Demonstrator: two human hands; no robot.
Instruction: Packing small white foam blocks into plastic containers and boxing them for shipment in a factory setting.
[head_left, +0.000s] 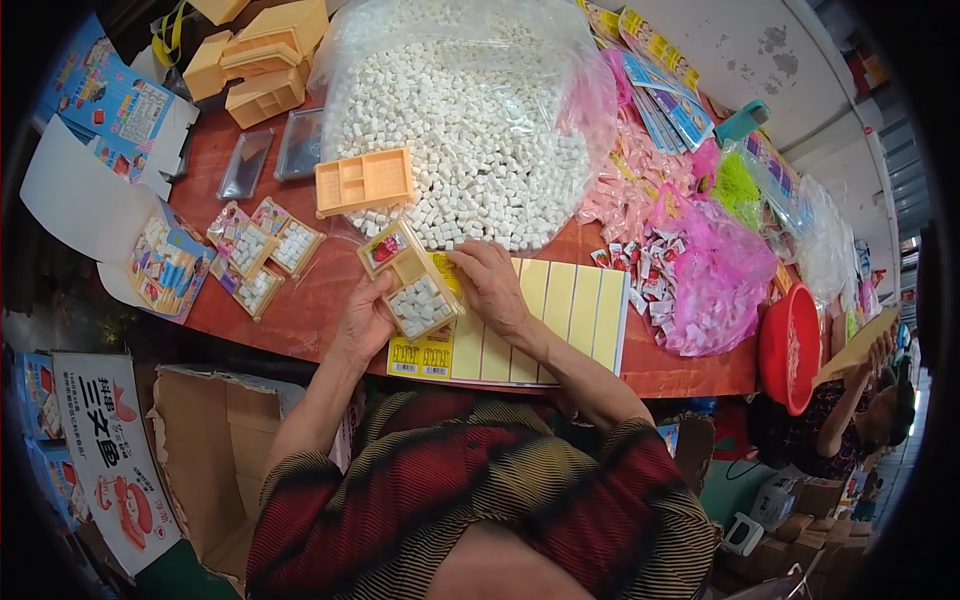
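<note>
My left hand (368, 318) grips a small cream compartment tray (408, 270), tilted above the table. White cube-shaped pieces (420, 306) fill its lower compartment, and a small packet with a red picture (388, 248) lies in the upper one. Close by the tray's right side, my right hand (495, 288) has its fingers bent together over the upper edge of a sticker sheet (540, 320). Yellow labels (420, 358) remain along the sheet's left part; the rest is cream backing. What the right fingertips pinch, if anything, is too small to tell.
A large clear bag of white pieces (460, 130) spreads ahead, with an orange compartment tray (364, 180) at its edge. Several filled trays (257, 280) lie left. Pink packets (640, 165), a pink bag (712, 290) and a red basin (789, 345) are right. Another person (835, 430) holds a board.
</note>
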